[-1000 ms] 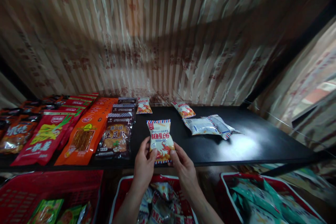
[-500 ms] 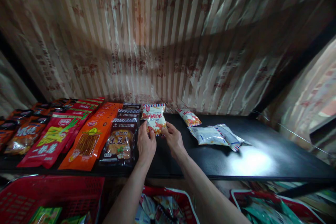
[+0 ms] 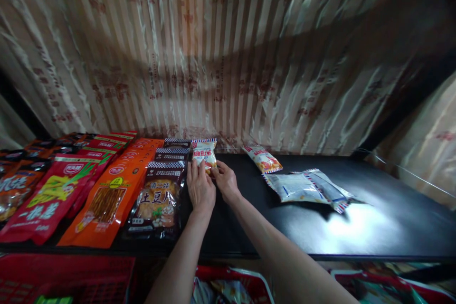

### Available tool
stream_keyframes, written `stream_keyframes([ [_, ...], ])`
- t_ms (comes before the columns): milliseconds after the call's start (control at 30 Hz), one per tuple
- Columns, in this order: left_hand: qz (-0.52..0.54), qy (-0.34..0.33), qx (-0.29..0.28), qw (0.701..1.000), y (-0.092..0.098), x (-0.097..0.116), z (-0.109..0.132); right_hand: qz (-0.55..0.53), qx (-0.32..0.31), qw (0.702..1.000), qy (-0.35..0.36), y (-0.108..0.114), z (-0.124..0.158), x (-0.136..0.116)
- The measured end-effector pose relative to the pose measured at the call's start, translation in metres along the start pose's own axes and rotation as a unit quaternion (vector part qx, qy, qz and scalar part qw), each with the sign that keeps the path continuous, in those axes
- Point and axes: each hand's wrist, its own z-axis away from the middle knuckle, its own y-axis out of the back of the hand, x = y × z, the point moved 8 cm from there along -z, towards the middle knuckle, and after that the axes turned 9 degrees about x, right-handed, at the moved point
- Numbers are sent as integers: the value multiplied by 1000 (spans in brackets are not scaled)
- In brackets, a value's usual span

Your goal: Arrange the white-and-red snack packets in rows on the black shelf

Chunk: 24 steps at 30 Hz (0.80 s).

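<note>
A small white-and-orange snack bag (image 3: 204, 150) with a striped top edge lies face up at the back of the black shelf, beside the dark potato-slice packets (image 3: 160, 199). My left hand (image 3: 201, 189) rests on its lower front, fingers stretched out. At its lower right corner, my right hand (image 3: 226, 181) has thumb and fingers closed on the bag; the fingertips are partly hidden. To the right lies a matching snack bag (image 3: 264, 159), tilted against the back. Nearer the front, a bag with its silvery back up (image 3: 295, 187) overlaps another bag (image 3: 329, 189).
Orange stick-snack packets (image 3: 107, 194), red packets (image 3: 50, 194) and further orange-black packets (image 3: 17, 183) fill the left of the black shelf (image 3: 242, 235). Below its front edge stand red baskets (image 3: 89, 275) holding packets. A striped, wrinkled sheet (image 3: 228, 57) hangs behind.
The snack bag has gone from held up to lying lower and further back by the dark packets. My left fingers have straightened over it. The camera view has shifted slightly.
</note>
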Motion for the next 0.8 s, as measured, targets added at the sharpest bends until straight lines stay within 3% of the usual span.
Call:
stream_keyframes([
  [467, -148, -51, -1, 988, -23, -7, 8, 232, -8, 970, 69, 13, -5, -5],
  [667, -151, -35, -10, 988, -27, -14, 11, 245, 27, 967, 61, 32, -23, -8],
  [800, -148, -34, -7, 988, -28, -15, 12, 211, 48, 976, 35, 31, -49, 2],
])
